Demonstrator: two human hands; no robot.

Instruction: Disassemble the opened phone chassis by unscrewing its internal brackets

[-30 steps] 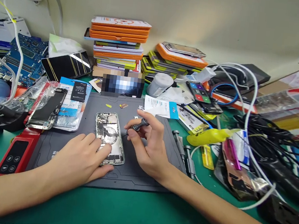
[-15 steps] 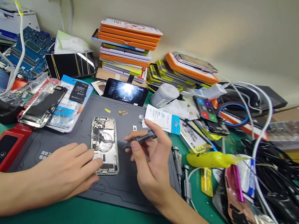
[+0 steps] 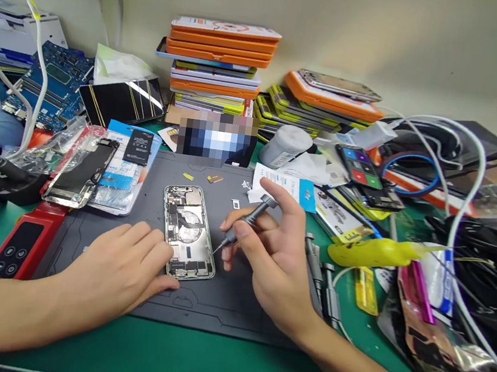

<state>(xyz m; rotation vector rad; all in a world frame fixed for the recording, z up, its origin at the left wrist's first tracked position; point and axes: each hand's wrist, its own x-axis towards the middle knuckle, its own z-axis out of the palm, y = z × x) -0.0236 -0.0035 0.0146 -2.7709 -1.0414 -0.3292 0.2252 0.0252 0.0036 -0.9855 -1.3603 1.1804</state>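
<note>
An opened phone housing, its inner parts bare, lies on the dark grey work mat. My left hand rests at the lower left edge of the housing, its fingers bent and its thumb stretched apart on the mat. Those fingertips are partly hidden, and I see nothing held in them. Just right of the housing, my right hand grips a grey precision screwdriver between thumb and fingers. The screwdriver tilts, its thin tip pointing down left beside the housing's right edge. A small SIM tray lies above it.
A detached phone screen and a battery lie left, near a red device with buttons. Stacked orange cases stand behind. More screwdrivers, a yellow bottle and tangled cables crowd the right.
The view has shifted, so the scene sits further right. My left fingers have drawn back from the phone housing's lower part to its edge. The screwdriver is now held more upright.
</note>
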